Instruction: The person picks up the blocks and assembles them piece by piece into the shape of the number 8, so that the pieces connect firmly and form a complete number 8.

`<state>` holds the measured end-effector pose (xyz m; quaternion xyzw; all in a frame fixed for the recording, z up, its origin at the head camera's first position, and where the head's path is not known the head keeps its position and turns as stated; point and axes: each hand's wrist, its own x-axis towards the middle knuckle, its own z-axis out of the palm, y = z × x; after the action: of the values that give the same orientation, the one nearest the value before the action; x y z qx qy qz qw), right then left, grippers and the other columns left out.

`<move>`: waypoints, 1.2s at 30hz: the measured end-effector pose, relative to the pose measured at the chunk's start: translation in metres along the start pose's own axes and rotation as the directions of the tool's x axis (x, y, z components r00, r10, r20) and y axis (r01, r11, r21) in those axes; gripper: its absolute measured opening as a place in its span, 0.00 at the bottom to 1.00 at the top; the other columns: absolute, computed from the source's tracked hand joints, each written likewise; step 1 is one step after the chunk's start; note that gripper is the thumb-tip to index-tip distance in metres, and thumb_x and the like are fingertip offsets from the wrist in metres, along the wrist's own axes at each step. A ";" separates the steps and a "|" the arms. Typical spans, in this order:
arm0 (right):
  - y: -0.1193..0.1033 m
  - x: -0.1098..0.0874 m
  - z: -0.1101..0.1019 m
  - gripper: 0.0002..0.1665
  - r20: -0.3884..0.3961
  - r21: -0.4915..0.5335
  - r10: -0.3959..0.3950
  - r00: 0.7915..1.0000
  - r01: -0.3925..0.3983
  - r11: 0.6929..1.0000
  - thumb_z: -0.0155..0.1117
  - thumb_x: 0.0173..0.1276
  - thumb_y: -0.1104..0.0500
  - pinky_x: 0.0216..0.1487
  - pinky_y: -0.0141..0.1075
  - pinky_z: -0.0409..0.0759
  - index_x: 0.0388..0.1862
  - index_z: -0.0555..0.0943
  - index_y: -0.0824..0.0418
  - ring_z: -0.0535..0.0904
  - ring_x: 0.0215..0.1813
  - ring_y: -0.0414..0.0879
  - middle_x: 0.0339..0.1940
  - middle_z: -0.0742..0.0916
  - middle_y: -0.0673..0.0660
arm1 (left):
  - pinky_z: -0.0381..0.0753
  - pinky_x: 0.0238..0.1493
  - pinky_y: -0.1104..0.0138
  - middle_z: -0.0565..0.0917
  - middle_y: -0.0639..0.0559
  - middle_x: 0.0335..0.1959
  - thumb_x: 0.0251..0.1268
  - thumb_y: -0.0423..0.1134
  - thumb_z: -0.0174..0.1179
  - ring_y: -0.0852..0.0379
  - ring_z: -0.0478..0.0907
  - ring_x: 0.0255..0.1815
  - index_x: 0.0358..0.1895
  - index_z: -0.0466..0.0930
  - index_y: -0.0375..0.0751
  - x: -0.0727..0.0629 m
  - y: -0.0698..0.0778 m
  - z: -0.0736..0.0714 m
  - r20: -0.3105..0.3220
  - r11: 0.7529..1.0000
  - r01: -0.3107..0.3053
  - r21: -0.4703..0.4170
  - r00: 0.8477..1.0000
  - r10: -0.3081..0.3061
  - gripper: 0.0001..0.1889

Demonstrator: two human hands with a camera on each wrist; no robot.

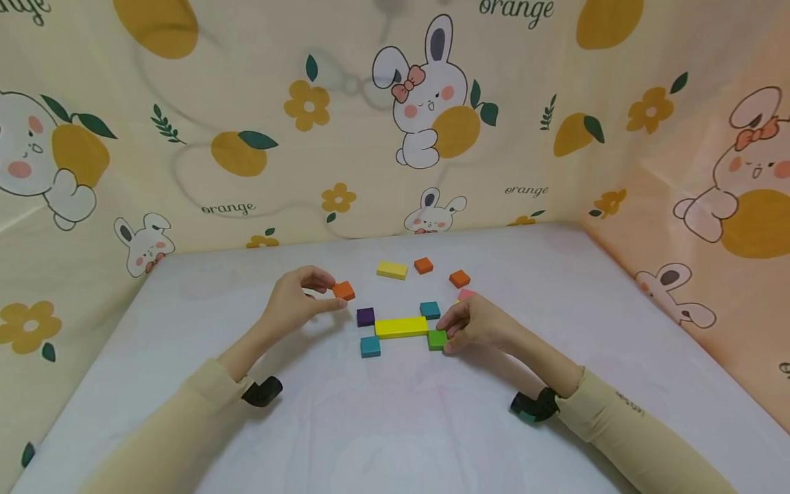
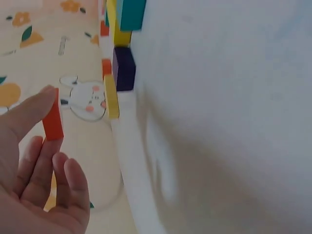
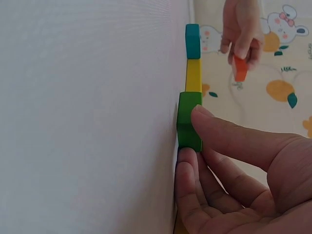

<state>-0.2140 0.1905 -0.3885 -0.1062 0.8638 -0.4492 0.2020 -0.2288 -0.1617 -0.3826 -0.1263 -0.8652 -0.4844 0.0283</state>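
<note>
My left hand [image 1: 293,300] pinches an orange block [image 1: 343,291] between thumb and fingers; in the left wrist view the orange block [image 2: 52,119] is held up off the table. On the right, my right hand [image 1: 484,322] has its thumb and fingers on a green block [image 1: 437,340], which sits at the right end of a long yellow block [image 1: 401,328]. By the yellow block's left end are a purple block [image 1: 365,317] and a teal block [image 1: 370,347]. Another teal block [image 1: 430,310] lies just behind the green one.
Farther back on the white tabletop [image 1: 395,418] lie a shorter yellow block [image 1: 391,270] and two orange blocks, one in the middle [image 1: 423,265] and one farther right [image 1: 459,278]. A pink block [image 1: 466,294] is partly hidden behind my right hand. Patterned cloth [image 1: 345,158] rises behind the table.
</note>
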 end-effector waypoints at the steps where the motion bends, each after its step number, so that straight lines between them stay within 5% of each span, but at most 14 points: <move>1: 0.000 0.000 0.000 0.20 0.001 0.001 -0.002 1.000 0.002 1.000 0.81 0.49 0.68 0.41 0.34 0.80 0.42 0.86 0.65 0.78 0.35 0.49 0.35 0.86 0.56 | 0.76 0.47 0.56 0.83 0.48 0.44 0.47 0.49 0.78 0.44 0.77 0.49 0.43 0.81 0.47 -0.003 0.000 0.000 -0.001 1.000 0.000 0.002 1.000 0.000 0.22; 12: 0.001 0.001 -0.001 0.20 0.005 0.012 -0.002 1.000 0.002 1.000 0.81 0.49 0.68 0.41 0.34 0.80 0.42 0.86 0.65 0.78 0.35 0.49 0.36 0.87 0.56 | 0.79 0.43 0.58 0.83 0.56 0.40 0.46 0.45 0.80 0.49 0.78 0.45 0.42 0.82 0.46 -0.036 0.005 0.007 0.012 0.999 -0.038 -0.011 0.999 0.038 0.21; 23: 0.000 0.001 0.003 0.19 0.011 0.005 0.004 1.000 -0.004 1.000 0.80 0.50 0.68 0.42 0.34 0.80 0.42 0.86 0.65 0.78 0.36 0.49 0.36 0.86 0.56 | 0.80 0.44 0.59 0.83 0.57 0.40 0.45 0.46 0.80 0.52 0.78 0.45 0.42 0.82 0.47 -0.062 0.011 0.021 -0.010 0.999 0.032 -0.042 0.999 -0.032 0.21; 36: -0.003 0.001 0.001 0.20 -0.001 0.000 0.037 0.999 -0.037 0.999 0.81 0.49 0.67 0.42 0.34 0.80 0.43 0.86 0.64 0.78 0.36 0.49 0.36 0.86 0.55 | 0.81 0.42 0.66 0.83 0.56 0.37 0.42 0.42 0.81 0.54 0.80 0.39 0.39 0.82 0.47 -0.086 0.016 0.045 0.057 0.993 0.081 -0.089 0.995 -0.076 0.20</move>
<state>-0.2143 0.1877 -0.3873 -0.0901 0.8657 -0.4455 0.2099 -0.1386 -0.1322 -0.4073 -0.1062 -0.8469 -0.5207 -0.0199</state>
